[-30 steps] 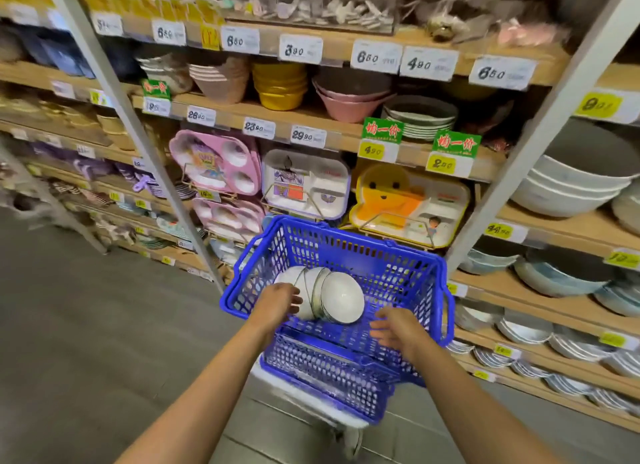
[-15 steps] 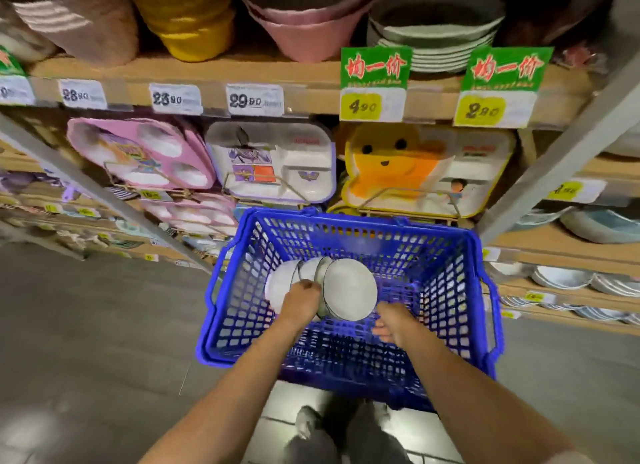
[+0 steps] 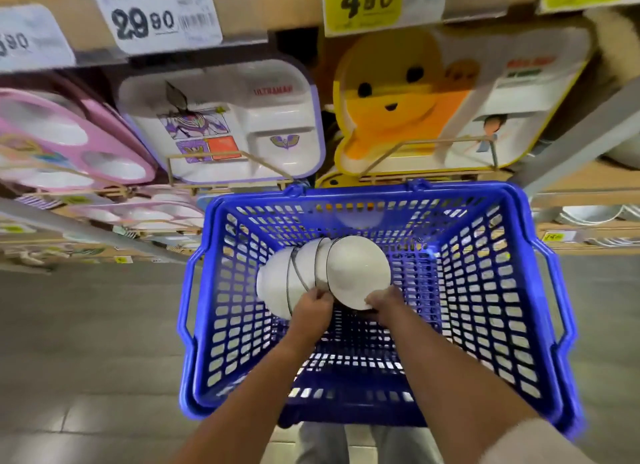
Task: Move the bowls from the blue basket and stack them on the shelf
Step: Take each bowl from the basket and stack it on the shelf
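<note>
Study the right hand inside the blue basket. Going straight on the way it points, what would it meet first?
The right hand points forward at the end bowl of the row lying on its side. Its fingers seem to touch that bowl's lower rim, so it meets that first, though depth is unclear.

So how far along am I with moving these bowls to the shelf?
Nothing looks shelved yet: the nested bowls lie on their side in the blue basket. In hand: your left hand and right hand both grip their rims. Left: lifting them out and stacking them on the shelf.
</note>
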